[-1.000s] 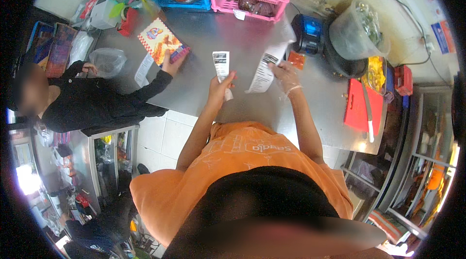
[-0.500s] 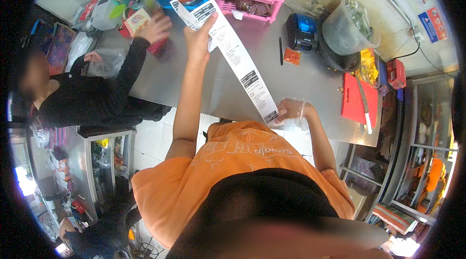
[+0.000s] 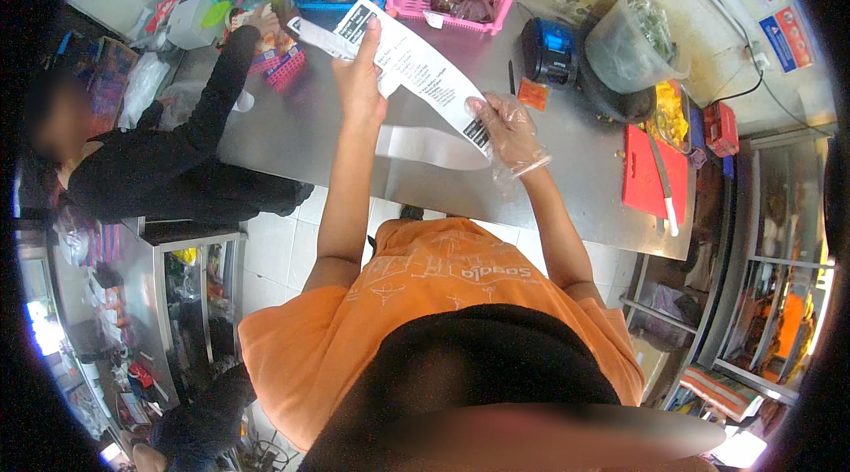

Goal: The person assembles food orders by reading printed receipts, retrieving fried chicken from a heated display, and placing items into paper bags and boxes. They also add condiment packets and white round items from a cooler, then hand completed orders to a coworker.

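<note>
A long white printed paper strip (image 3: 418, 63) is stretched slantwise above the steel table between my hands. My bare left hand (image 3: 360, 87) pinches its upper part, thumb on the printed face, with the far end curling out to the left. In a clear plastic glove, my right hand (image 3: 513, 133) is closed on the strip lower down, its thumb on a dark printed block. Below the hands, a loose length of the strip (image 3: 425, 147) loops toward the table's near edge.
On the steel table (image 3: 567, 180) lie a red cutting board (image 3: 639, 173) and a knife (image 3: 662, 184) at right. Behind them stand a plastic tub (image 3: 633, 47) and a blue-black device (image 3: 549, 51). Pink racks (image 3: 447, 11) stand at the back. A co-worker (image 3: 159, 149) reaches in at left.
My right hand has moved up and left along the strip, and the strip's lower part now hangs in a loop. The co-worker's hand has shifted left at a pink basket.
</note>
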Demonstrator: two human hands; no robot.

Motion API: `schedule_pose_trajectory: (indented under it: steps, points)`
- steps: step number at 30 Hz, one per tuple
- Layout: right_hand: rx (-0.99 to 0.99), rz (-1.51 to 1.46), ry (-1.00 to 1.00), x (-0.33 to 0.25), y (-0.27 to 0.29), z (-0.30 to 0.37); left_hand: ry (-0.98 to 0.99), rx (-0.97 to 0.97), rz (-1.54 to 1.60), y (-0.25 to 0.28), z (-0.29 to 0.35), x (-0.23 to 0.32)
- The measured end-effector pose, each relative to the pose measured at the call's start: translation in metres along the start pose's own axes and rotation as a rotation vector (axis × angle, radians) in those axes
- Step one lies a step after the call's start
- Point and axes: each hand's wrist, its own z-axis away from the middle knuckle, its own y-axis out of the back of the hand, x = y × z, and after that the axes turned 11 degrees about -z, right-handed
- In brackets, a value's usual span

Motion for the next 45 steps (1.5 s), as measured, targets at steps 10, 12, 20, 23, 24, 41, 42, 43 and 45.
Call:
schedule_pose_trajectory:
  steps: [10, 12, 20, 23, 24, 41, 42, 43, 45]
  points:
    - [-0.008, 0.484, 0.476, -0.017, -0.013, 0.017, 0.252, -0.020, -0.381, -0.023, 0.071, -0.022]
    - [-0.093, 0.640, 0.851, -0.023, -0.018, 0.033, 0.269, 0.036, -0.312, -0.019, 0.065, -0.019]
    - [0.103, 0.038, 0.197, -0.011, -0.021, 0.000, 0.362, -0.155, -0.313, -0.011, 0.069, -0.008]
    - [0.008, -0.298, -0.088, -0.004, -0.018, -0.007, 0.451, -0.213, -0.117, -0.004, 0.070, -0.013]
    - [0.043, -0.351, -0.116, -0.004, -0.017, -0.008, 0.509, -0.261, 0.118, 0.003, 0.068, -0.015]
    - [0.146, -0.313, -0.348, 0.010, -0.032, 0.013, 0.611, -0.326, 0.357, 0.008, 0.056, -0.048]
    - [0.148, -0.307, -0.338, 0.011, -0.031, 0.015, 0.620, -0.323, 0.272, 0.004, 0.055, -0.048]
    - [0.145, -0.308, -0.324, 0.011, -0.030, 0.016, 0.587, -0.309, 0.163, -0.002, 0.056, -0.051]
    - [0.094, -0.206, -0.313, 0.012, -0.025, 0.019, 0.513, -0.293, 0.073, -0.007, 0.052, -0.054]
